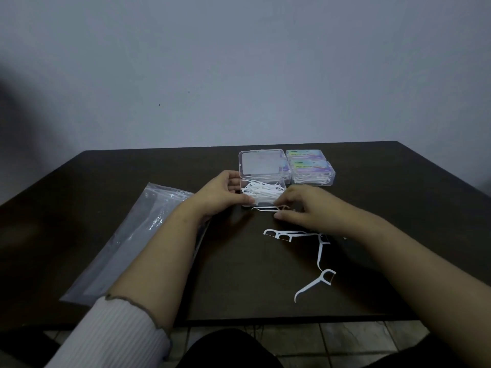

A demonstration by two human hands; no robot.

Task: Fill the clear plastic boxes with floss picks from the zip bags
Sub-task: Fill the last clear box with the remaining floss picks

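left hand [225,191]: grips the left end of the open box, thumb on the near-left corner, fingers curled round the far-left side. White ribbed sleeve [111,333] pushed up the forearm.
right hand [305,205]: just near-right of the open box, fingers bent down on the table, fingertips pinching a floss pick [268,208] that lies flat along the box's near edge. Grip partly hidden by the fingers.
open box [263,193]: clear plastic, centre of the table, partly filled with a jumble of white floss picks. Hinged lid [261,163] stands open on the far side, tilted back, with a white label panel showing through it.
closed boxes [312,168]: two, lids shut, coloured labels on top, one behind the other, just right of the open lid. Near one shows picks through its front wall.
loose picks [289,235]: a few side by side on the table, near side of the right hand, heads pointing left. One more [320,252] runs near-far at their right end; another [316,284] lies nearest, tilted, head to the right.
zip bag [138,235]: clear, flat on the table's left side, running from far-right to near-left, partly under the left forearm. Contents: cannot tell.
table [425,235]: dark brown, against a plain wall. Tiled floor [345,338] visible past its near edge.
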